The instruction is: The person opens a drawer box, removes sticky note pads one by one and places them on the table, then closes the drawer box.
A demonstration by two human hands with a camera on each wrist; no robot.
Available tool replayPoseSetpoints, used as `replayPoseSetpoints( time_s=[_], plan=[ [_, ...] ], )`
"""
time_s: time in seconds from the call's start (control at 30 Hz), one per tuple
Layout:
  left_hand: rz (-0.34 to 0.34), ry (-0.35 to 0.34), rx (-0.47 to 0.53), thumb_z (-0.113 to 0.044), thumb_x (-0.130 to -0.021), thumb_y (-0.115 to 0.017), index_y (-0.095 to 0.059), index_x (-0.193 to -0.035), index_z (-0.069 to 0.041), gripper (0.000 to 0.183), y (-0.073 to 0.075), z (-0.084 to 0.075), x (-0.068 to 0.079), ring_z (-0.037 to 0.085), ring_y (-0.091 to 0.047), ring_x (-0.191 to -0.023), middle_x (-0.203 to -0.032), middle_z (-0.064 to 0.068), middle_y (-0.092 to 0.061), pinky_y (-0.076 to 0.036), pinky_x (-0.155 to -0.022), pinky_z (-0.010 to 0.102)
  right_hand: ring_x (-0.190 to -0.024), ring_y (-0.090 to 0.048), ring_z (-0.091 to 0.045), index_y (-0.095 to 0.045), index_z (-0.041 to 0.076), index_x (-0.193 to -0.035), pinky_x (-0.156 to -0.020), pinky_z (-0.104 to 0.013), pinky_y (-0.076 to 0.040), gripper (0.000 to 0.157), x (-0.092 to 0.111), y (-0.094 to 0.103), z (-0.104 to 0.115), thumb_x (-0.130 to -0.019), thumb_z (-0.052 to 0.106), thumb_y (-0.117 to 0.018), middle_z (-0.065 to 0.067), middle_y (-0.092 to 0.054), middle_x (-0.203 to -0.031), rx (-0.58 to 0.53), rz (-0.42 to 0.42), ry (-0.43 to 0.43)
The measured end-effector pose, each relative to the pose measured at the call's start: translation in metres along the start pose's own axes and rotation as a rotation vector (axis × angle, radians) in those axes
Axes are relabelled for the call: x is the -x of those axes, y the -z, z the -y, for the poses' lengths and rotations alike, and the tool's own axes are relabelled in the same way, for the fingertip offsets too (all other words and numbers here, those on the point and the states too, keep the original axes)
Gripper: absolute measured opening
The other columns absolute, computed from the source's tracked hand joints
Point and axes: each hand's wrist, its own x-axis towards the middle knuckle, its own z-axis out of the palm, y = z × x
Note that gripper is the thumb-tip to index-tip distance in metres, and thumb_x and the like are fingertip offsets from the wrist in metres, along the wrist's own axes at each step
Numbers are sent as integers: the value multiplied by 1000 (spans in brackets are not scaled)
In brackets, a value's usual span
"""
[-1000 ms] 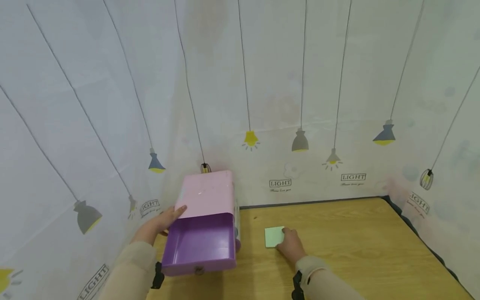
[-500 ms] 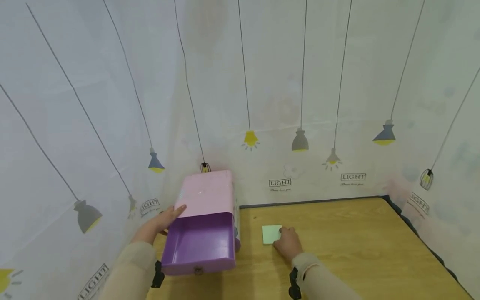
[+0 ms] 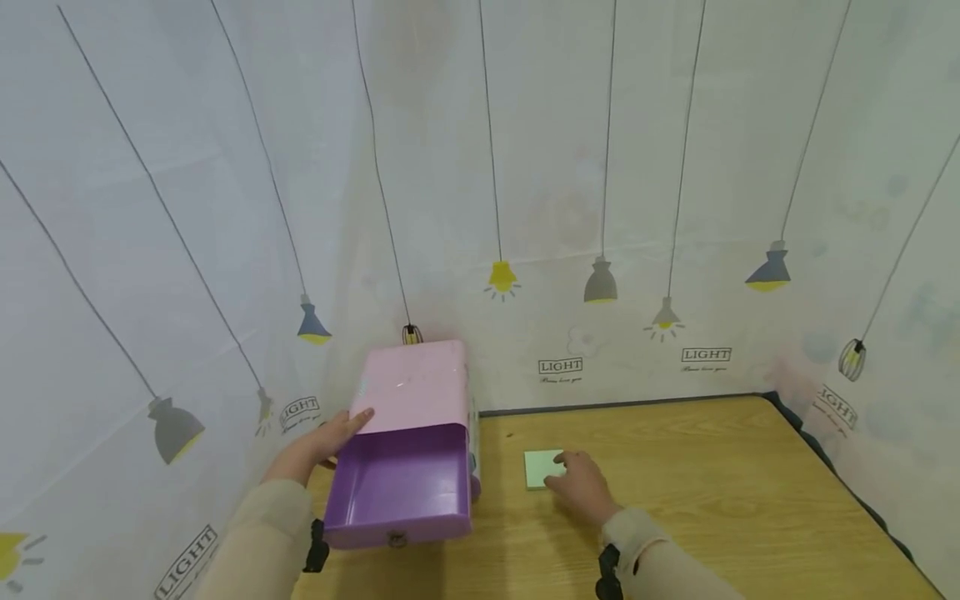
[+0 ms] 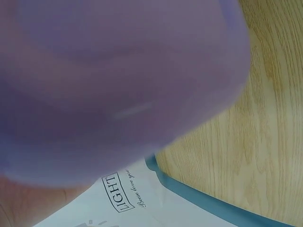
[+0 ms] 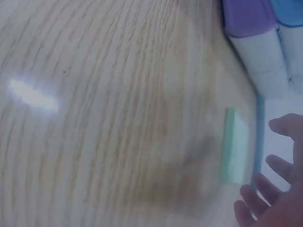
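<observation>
Nearest you are your two pale sleeves point(image 3: 667, 560), low in the head view. Between them, toward the left, the purple drawer point(image 3: 442, 530) juts from its box, a small metal catch point(image 3: 397, 540) on its front. To its right, your right hand point(image 3: 587, 489) is held with thumb and fingers parted, gripping nothing. Just beyond those fingertips the green pad point(image 3: 539, 471) lies flat on the table point(image 3: 675, 467), right of the drawer. Your left hand point(image 3: 333, 437) rests on the left edge of the pink box point(image 3: 412, 387); the left wrist view is blurred, so I can't tell how firmly, or whether, it grips. Behind stands the lamp-patterned wall point(image 3: 555, 167).
</observation>
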Motion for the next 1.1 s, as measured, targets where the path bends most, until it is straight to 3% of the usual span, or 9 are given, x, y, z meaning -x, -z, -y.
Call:
replayPoseSetpoints(
  time_s=[0.2, 0.43, 0.63, 0.83, 1.0, 1.1],
  plan=[
    [16, -5, -8, -71, -81, -30, -13, -139, 3, 96, 2, -1, 0, 35, -52, -99, -127, 30, -39, -47, -69, 45, -99, -51, -32, -61, 3, -108, -78, -47, -43, 42, 10, 7, 26, -75, 29, -69, -14, -54, -108, 58, 93, 166],
    [23, 4, -19, -72, -80, -29, -10, -140, 3, 98, 3, -4, 2, 35, -52, -100, -129, 30, -37, -47, -70, 44, -110, -47, -31, -59, 10, -110, -86, -46, -40, 43, 28, 17, 61, -76, 35, -66, -11, -49, -121, -32, 182, 260],
    [31, 0, -17, -72, -81, -29, -8, -140, 4, 99, 1, -4, 3, 36, -51, -101, -130, 30, -36, -47, -71, 45, -98, -51, -24, -56, 10, -116, -79, -39, -43, 48, 44, 26, 86, -77, 37, -66, -3, -53, -115, -124, 284, 332],
    [34, -4, -6, -70, -83, -29, -2, -140, 6, 99, 1, -5, 3, 38, -49, -105, -133, 32, -29, -46, -72, 45, -94, -49, -14, -53, 19, -114, -78, -33, -43, 49, 60, 27, 100, -73, 40, -69, 7, -52, -109, -189, 380, 409],
    [36, 8, -6, -72, -81, -29, 0, -141, 5, 102, 1, -4, 1, 39, -48, -106, -135, 32, -26, -46, -74, 45, -89, -50, -10, -55, 20, -108, -74, -28, -44, 52, 70, 23, 111, -69, 53, -68, 9, -55, -102, -163, 389, 438],
    [27, 9, -13, -72, -81, -29, -3, -140, 6, 102, 2, -4, -1, 38, -48, -105, -134, 32, -29, -46, -72, 45, -81, -52, -9, -59, 19, -97, -67, -26, -45, 43, 73, 20, 119, -72, 53, -66, 10, -57, -90, -190, 373, 426]
  ],
)
